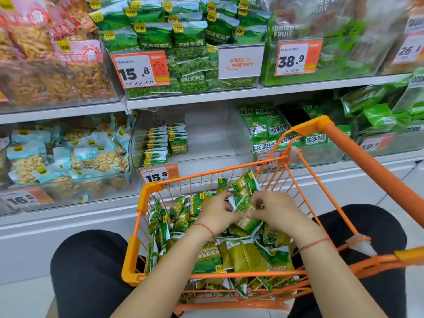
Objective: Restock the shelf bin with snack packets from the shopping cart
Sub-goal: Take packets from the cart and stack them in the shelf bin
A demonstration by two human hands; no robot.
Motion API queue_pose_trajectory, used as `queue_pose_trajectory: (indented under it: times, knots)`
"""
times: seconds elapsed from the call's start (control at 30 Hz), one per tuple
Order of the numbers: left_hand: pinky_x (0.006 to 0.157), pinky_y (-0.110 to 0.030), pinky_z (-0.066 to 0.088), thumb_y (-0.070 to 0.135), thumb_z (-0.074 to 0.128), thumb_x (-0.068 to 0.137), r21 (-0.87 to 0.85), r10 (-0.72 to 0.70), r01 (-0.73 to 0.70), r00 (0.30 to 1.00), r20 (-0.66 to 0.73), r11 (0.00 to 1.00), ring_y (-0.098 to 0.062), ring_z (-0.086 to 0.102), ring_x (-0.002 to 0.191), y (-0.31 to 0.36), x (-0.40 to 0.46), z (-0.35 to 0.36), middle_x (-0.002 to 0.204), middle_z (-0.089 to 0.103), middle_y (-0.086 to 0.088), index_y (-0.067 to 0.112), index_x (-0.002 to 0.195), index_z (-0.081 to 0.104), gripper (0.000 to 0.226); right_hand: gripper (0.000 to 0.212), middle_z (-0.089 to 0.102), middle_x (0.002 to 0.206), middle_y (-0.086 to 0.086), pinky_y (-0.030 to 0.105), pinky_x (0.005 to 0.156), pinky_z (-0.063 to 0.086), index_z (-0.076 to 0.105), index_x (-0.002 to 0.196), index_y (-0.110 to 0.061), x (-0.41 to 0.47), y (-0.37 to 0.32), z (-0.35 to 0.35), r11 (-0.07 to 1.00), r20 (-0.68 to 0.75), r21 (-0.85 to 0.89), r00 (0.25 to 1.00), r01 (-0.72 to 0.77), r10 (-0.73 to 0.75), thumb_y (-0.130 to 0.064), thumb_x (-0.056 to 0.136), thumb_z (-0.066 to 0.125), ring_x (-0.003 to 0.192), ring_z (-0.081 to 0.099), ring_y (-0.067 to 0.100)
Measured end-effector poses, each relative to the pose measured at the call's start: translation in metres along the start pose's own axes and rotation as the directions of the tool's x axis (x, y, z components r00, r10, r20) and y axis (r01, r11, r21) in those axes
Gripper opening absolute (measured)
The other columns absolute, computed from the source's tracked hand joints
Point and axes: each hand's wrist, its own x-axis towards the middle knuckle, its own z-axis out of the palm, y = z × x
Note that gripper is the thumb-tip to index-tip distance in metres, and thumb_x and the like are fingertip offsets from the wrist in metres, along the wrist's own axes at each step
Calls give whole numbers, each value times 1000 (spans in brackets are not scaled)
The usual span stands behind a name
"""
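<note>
An orange wire shopping cart (146, 196) stands before me, holding several green pea snack packets (241, 253). Both hands are inside it. My left hand (215, 212) and my right hand (273, 210) together hold a small bunch of green packets (243, 198) over the pile, fingers curled round them. Straight ahead on the lower shelf is a clear shelf bin (218, 134), mostly bare, with two short rows of the same packets (165, 143) standing at its left.
Neighbouring clear bins hold peanut packs (68, 152) on the left and green mixed-snack packs (270, 131) on the right. An upper shelf (206, 95) carries more pea packets. The cart's orange handle (367, 161) rises at the right. My knees flank the cart.
</note>
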Motion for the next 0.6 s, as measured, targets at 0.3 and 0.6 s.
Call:
queue_pose_trajectory:
  times: [0.3,0.6]
  knots:
    - [66,-18,55,5,67,86,-452,-75,36,995,-69,891,-11,63,73,-16,-5,-38,80,63,-2,17,86,65,11,42,51,95,-8,27,72,58,55,115,-22,18,-23,5,749,89,662,992,4,-84,-19,79,76,86,56,8]
    - [75,-27,57,9,64,88,-811,-142,59,989,-30,582,-19,68,89,-20,-3,-33,93,69,-5,9,95,58,9,41,67,114,2,26,81,56,60,119,-15,17,-21,4,515,103,855,993,-57,-62,-24,81,73,96,65,11]
